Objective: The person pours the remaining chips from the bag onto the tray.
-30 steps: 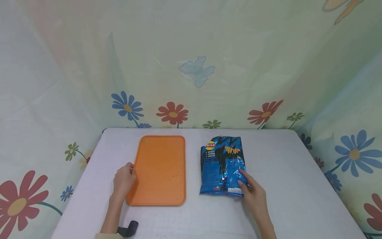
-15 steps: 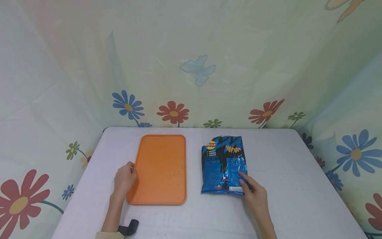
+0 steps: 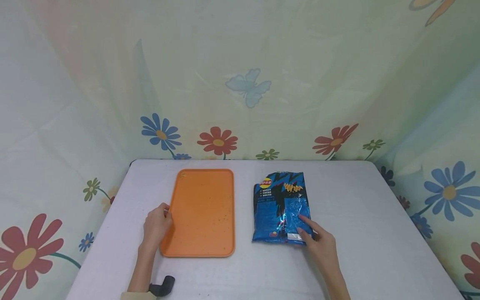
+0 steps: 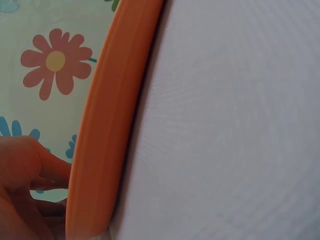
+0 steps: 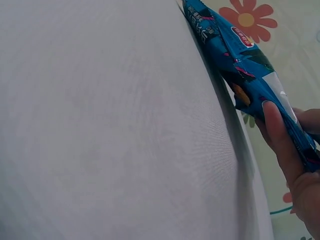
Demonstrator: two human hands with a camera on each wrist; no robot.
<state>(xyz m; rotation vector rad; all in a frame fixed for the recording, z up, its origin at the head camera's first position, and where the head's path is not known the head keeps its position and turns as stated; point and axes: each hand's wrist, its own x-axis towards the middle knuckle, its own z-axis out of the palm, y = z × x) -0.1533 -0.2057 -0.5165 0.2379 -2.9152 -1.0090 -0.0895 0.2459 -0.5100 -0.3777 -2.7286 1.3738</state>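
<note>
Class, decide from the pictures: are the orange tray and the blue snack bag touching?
Apart. The head view shows a strip of white tabletop running between the orange tray and the blue snack bag.

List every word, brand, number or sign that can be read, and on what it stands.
Blue bag, round red-and-yellow logo: perhaps "乐事", too blurred to confirm.
White lines below the logo: too small to read.
Small red emblem lower down: unreadable.
White lettering, right wrist view: blurred, unreadable.
Orange tray: no text visible.

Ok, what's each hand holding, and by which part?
Left hand: the orange tray, by its left rim. Right hand: the blue Lay's chip bag, near its lower right corner.
</note>
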